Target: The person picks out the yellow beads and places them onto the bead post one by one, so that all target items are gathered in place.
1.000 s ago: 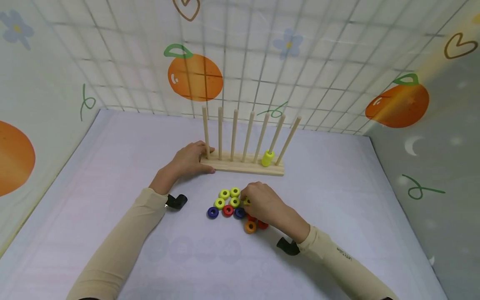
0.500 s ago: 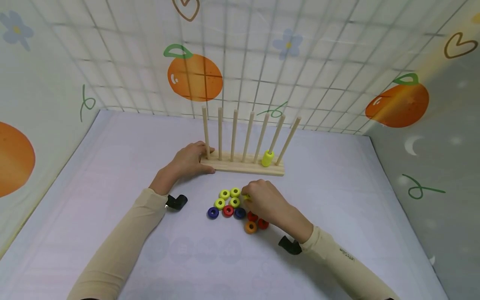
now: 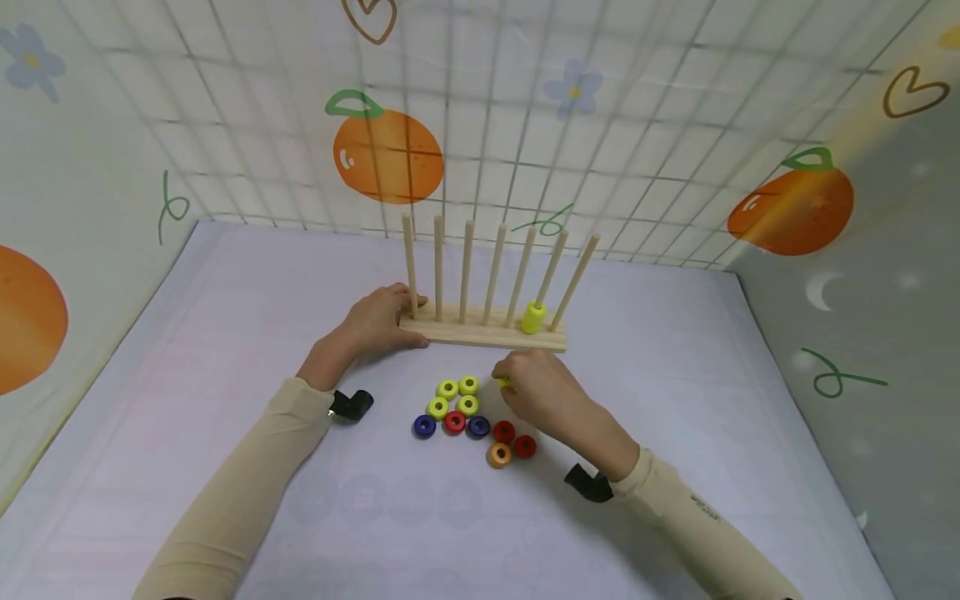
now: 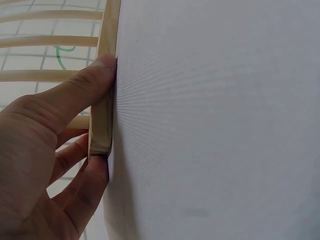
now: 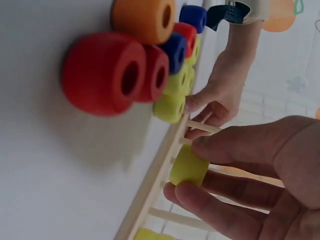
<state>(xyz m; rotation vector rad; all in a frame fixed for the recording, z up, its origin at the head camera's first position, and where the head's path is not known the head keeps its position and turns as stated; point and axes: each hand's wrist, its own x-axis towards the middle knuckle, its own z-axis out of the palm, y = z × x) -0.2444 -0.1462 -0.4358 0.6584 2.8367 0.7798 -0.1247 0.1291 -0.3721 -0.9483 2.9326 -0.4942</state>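
Observation:
My left hand grips the left end of a wooden peg rack, thumb along the front edge of its base, as the left wrist view shows close up. Several upright pegs rise from the base. Yellow beads sit at the bottom of the second peg from the right. My right hand pinches a yellow bead between thumb and fingers, lifted off the table in front of the rack. In the head view that bead is mostly hidden by the fingers.
Loose beads lie in front of the rack: several yellow ones, two blue ones, red ones and an orange one. A wire grid behind a printed curtain stands beyond the table.
My right hand has lifted the yellow bead from the pile and moved slightly right and toward the rack, uncovering the red beads. The left hand keeps its hold on the rack.

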